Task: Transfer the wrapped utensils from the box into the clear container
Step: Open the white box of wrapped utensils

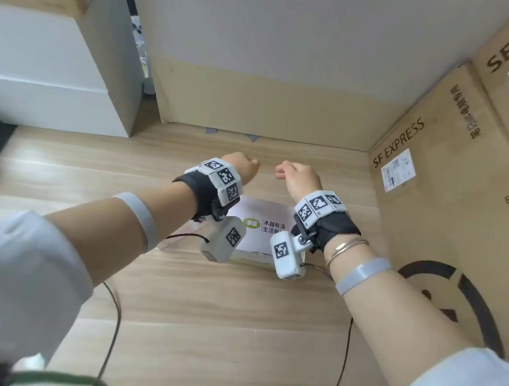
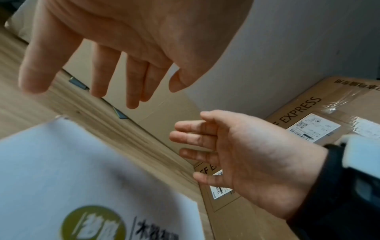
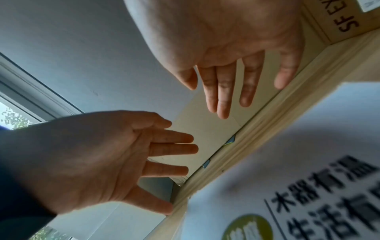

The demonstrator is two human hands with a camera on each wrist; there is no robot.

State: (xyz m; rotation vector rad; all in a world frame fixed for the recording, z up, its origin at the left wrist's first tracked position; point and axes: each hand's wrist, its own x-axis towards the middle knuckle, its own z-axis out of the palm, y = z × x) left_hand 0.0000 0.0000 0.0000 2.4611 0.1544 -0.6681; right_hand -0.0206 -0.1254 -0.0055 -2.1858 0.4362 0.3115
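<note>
A white box (image 1: 265, 217) with a green round logo and black print lies closed on the wooden table (image 1: 204, 312). It fills the lower part of both wrist views as the box (image 2: 61, 170) and box (image 3: 308, 146). My left hand (image 1: 245, 165) and right hand (image 1: 294, 173) hover side by side above the box's far edge. The left hand (image 2: 115, 68) and right hand (image 3: 232, 76) have relaxed, nearly straight fingers and hold nothing. No wrapped utensils show. A faint clear edge (image 1: 180, 243) lies left of the box, under my left forearm.
Brown SF Express cartons (image 1: 452, 187) stand along the right side. A cardboard panel (image 1: 256, 99) closes the back. A white cabinet (image 1: 49, 79) is at the far left. Thin black cables (image 1: 113, 319) trail from the wrist cameras across the near table.
</note>
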